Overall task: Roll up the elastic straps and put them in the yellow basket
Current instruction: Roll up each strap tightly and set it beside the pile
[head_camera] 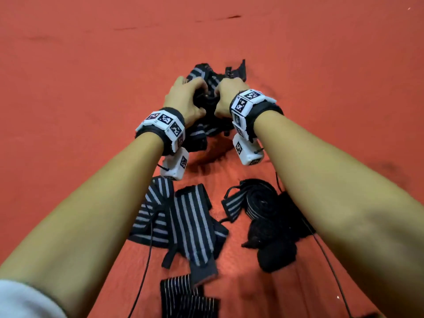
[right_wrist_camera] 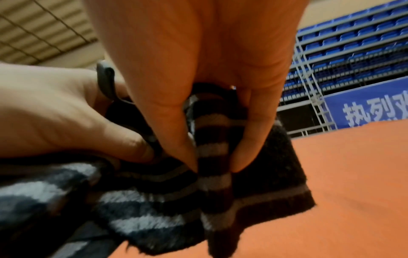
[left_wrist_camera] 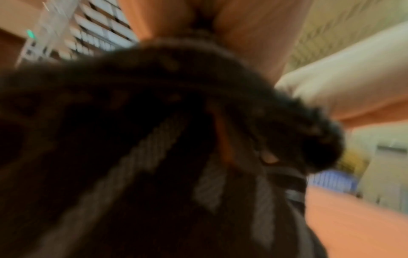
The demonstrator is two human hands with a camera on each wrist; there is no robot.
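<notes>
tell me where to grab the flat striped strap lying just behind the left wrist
Take the flat black elastic strap with grey stripes by its narrow far end, coming from above. It lies spread flat on the orange mat, so a pinch on that free short edge lets rolling start along its length.

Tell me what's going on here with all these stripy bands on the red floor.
A person is working a black-and-grey striped elastic strap with both hands: the left hand and right hand grip it together above the red mat. The right fingers pinch a folded section. Nearer the person lie flat unrolled striped straps and a dark pile of rolled straps. No yellow basket is in view.
</notes>
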